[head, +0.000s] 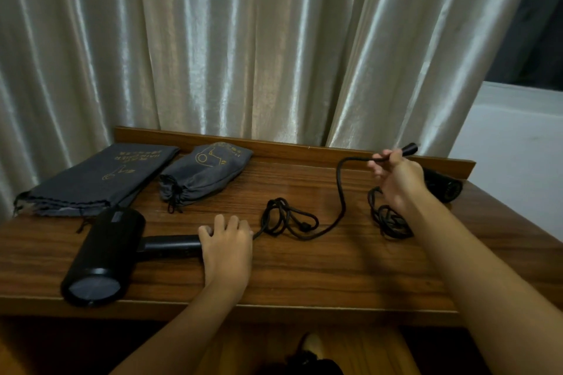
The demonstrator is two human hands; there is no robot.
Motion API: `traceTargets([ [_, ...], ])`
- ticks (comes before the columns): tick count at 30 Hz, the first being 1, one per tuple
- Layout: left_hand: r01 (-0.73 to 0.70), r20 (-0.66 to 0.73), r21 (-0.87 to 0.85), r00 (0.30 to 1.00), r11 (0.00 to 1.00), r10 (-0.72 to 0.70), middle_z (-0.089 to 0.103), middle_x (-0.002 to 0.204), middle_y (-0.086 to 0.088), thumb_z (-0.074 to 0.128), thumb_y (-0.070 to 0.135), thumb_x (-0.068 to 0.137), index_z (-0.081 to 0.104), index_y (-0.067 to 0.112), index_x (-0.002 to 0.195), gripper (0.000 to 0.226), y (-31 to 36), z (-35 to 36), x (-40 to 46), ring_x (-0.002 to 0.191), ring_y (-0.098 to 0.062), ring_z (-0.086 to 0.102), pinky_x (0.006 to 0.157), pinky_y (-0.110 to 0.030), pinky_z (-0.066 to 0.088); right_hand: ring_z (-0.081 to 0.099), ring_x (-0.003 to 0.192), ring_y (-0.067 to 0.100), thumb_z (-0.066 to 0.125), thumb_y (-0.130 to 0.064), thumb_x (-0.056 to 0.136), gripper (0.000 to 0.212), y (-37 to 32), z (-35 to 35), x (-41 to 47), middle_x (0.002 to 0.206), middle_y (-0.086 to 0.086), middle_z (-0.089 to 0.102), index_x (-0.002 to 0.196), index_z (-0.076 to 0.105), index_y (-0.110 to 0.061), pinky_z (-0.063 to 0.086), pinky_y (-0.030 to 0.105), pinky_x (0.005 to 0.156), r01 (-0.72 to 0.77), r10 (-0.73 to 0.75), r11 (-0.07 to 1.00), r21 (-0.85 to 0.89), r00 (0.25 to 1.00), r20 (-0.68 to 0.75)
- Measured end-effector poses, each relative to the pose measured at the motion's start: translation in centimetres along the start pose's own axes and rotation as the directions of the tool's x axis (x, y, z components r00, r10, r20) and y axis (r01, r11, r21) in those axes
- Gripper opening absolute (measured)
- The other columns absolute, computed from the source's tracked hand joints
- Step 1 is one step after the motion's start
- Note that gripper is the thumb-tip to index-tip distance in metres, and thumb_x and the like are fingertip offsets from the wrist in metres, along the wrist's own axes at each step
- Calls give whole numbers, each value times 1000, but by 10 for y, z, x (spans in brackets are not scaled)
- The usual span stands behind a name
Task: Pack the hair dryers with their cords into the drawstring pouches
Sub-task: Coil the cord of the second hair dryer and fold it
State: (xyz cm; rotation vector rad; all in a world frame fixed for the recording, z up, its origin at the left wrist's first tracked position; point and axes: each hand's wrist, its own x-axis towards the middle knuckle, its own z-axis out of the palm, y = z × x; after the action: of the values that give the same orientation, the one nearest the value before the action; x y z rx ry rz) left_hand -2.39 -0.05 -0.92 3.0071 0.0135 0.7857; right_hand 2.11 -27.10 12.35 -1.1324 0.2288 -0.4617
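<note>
The left hand lies curled over the end of the handle of a black hair dryer, which rests on its side at the front left of the wooden tabletop, its barrel end facing the front edge. From under that hand the dryer's cord runs right in loose loops, then rises to the right hand, which is lifted above the tabletop and pinches the cord just below its plug. Behind the right hand a second black hair dryer lies by the raised back edge, its tangled cord beside the wrist. At back left lie two grey drawstring pouches: a flat pouch and, just right of it, a bulging pouch. A pale curtain hangs behind.
</note>
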Motion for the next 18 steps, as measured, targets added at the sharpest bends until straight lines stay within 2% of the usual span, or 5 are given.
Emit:
traceTargets([
  [4,-53,-12,0,999,999,53,56,119,5,49,23,97,53,25,123,26,1,-1,0,115,-19,44,98,-38,30,74,70,18,36,-15,107,17,12,-17,-6,101,15,67,109,50,-3,55,25,66,-144,146,987,-66,989,19],
  [7,-136,3,-129,991,982,137,51,136,5,53,13,94,35,23,146,56,1,2,1,124,-16,45,106,-33,34,63,62,16,42,-11,104,24,39,-23,-16,97,17,65,121,50,4,51,22,52,-287,298,928,-236,955,9],
  [9,-165,-13,-169,986,972,166,54,137,6,48,22,99,31,22,150,54,3,0,1,121,-14,51,101,-31,40,55,58,13,42,-14,104,24,57,-24,-27,91,13,63,119,52,2,45,23,50,-310,356,870,-384,933,52],
  [13,-220,-80,-182,975,958,208,69,114,9,39,41,101,57,25,131,38,5,2,2,106,-13,60,91,-35,39,51,55,13,41,-19,105,22,80,-11,-52,78,6,61,113,57,-6,40,25,53,-163,298,835,-525,937,184],
  [18,-272,-163,-138,955,952,249,68,91,7,41,51,96,69,25,99,38,4,4,3,89,-16,60,81,-37,40,67,64,23,44,-14,104,10,93,-1,-85,87,11,68,111,51,-15,56,28,59,108,75,883,-458,929,363],
])
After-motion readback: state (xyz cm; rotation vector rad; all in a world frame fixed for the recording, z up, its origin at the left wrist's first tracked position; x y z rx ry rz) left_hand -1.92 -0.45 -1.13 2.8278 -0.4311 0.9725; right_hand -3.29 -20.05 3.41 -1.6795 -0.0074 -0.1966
